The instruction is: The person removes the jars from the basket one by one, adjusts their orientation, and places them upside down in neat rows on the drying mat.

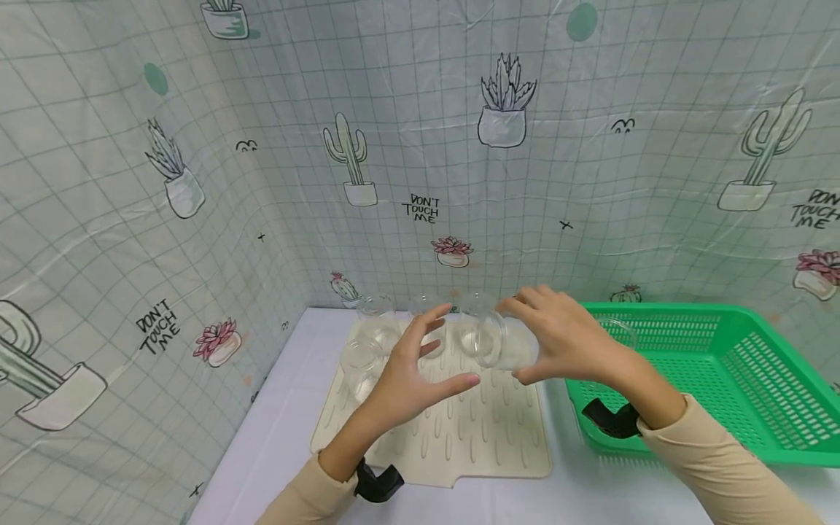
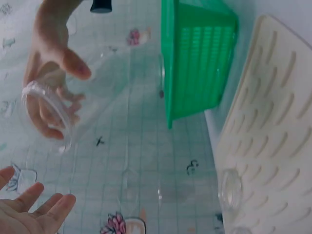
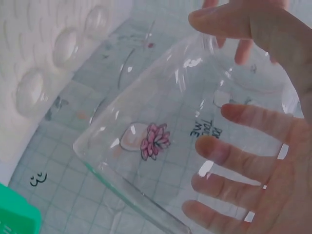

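Gripped in my right hand [image 1: 567,335] is a clear jar [image 1: 517,345], tilted onto its side above the ribbed cream drying mat [image 1: 485,441], its rim toward the left. In the right wrist view, my right fingers [image 3: 229,183] and thumb spread around the jar [image 3: 141,105]. My left hand [image 1: 408,375] is raised to the left of the jar with thumb and fingers apart, holding nothing. The left wrist view shows my left fingers [image 2: 39,207] a little away from the jar's rim [image 2: 46,114]. Several other clear jars [image 1: 361,355] stand on the mat's back and left side.
At the right stands a green perforated basket [image 1: 777,364], with a clear round rim [image 1: 620,329] visible at its left end. A patterned curtain [image 1: 420,146] hangs behind and to the left of the white table [image 1: 272,415].
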Motion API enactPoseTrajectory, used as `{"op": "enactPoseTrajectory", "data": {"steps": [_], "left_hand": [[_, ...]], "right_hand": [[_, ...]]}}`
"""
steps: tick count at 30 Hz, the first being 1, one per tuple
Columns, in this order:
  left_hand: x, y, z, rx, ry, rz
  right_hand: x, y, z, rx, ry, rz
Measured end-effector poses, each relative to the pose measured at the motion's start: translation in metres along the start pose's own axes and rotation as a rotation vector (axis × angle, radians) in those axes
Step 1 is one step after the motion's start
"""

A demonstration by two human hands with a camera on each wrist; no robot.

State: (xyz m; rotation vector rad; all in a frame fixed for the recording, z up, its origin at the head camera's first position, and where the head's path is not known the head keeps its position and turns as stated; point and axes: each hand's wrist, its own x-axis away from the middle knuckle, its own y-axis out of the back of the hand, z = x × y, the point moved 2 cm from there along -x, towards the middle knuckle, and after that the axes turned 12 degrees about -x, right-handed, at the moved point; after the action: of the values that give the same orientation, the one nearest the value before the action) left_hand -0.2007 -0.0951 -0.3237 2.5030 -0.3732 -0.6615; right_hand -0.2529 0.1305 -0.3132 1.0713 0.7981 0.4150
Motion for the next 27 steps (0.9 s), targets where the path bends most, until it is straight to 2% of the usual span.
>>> {"op": "enactPoseTrajectory", "data": {"steps": [6,10,19,27], "left_hand": [[-0.007,-0.015,-0.008,0.016,0.016,0.014],[-0.011,-0.023,-0.007,0.032,0.012,0.004],[-0.017,-0.047,0.025,0.000,0.009,-0.010],[-0.016,-0.053,0.029,0.001,0.031,-0.008]], "right_hand": [[0.002,-0.006,0.004,0.001,0.011,-0.030],[0.003,-0.009,0.007,0.007,0.009,-0.038],[0.008,-0.015,0.014,0.019,0.003,-0.051],[0.010,-0.018,0.019,0.033,-0.008,-0.030]]}}
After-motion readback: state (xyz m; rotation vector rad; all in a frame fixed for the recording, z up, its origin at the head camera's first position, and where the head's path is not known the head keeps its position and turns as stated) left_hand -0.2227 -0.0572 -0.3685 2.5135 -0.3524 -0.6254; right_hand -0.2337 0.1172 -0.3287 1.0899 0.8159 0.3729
